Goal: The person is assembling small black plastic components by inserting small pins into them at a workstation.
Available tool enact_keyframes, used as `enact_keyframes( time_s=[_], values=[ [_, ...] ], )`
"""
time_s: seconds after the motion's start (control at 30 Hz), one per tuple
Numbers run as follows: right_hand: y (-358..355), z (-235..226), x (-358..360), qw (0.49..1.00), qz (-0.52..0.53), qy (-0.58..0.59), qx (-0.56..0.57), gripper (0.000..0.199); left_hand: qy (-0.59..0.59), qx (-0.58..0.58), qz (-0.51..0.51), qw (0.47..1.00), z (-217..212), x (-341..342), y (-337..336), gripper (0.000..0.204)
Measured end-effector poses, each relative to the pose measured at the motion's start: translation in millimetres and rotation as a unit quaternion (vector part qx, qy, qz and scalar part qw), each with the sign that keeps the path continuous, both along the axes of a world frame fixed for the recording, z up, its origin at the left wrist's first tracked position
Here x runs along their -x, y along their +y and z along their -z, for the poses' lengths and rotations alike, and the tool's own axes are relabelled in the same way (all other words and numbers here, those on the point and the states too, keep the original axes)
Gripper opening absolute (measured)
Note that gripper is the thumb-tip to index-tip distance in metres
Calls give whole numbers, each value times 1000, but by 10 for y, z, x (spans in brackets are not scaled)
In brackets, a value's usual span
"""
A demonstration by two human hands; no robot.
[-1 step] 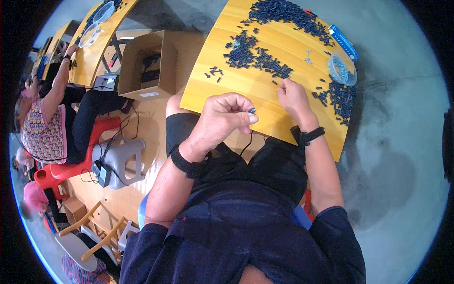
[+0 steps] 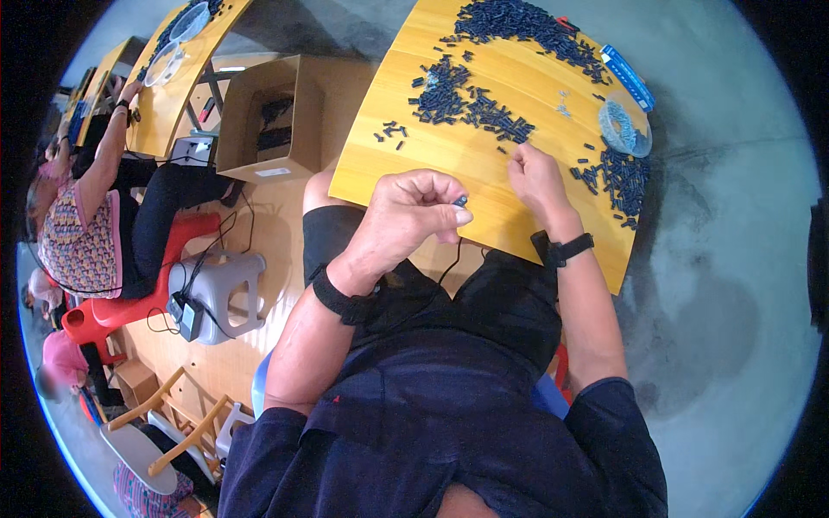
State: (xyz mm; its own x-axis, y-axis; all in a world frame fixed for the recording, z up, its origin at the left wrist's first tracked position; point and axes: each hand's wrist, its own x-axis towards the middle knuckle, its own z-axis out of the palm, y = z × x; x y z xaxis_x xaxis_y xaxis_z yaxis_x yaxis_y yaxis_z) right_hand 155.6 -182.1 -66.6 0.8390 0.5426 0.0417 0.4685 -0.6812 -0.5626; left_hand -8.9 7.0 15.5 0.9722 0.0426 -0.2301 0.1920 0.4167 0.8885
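Between thumb and bent forefinger, my left hand (image 2: 413, 214) pinches a small dark cylindrical piece (image 2: 461, 201) above the table's near edge. My right hand (image 2: 537, 180) is over the wooden table (image 2: 371, 168), its fingers pressed together and pointing down toward the boards; whatever they may hold is hidden. Just beyond its fingertips lies the tail of a loose heap of small black cylindrical pieces (image 2: 442, 93). To its right is another heap of black pieces (image 2: 623, 183). Beside that heap stands a clear round tub (image 2: 623, 128) with small light bits in it.
At the table's far side lies a large pile of black pieces (image 2: 518, 24), with a blue box (image 2: 627, 78) to its right. A few small silvery bits (image 2: 564, 105) lie mid-table. An open cardboard box (image 2: 302, 129) and a grey stool (image 2: 220, 298) stand left; a co-worker (image 2: 82, 229) sits beyond.
The small piece in my left hand has tilted slightly between the fingertips. Otherwise both hands stay where they were.
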Motion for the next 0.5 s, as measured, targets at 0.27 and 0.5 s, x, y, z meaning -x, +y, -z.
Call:
enact_keyframes(
  time_s=[0.27, 0.5],
  values=[
    [94, -330, 320, 926, 82, 274, -247, 11, 30, -21, -11, 999, 5, -3, -8, 11],
    [238, -896, 670, 885, -26, 316, -341, 8, 37, -44, 4, 998, 5, -20, -13, 10]
  ],
)
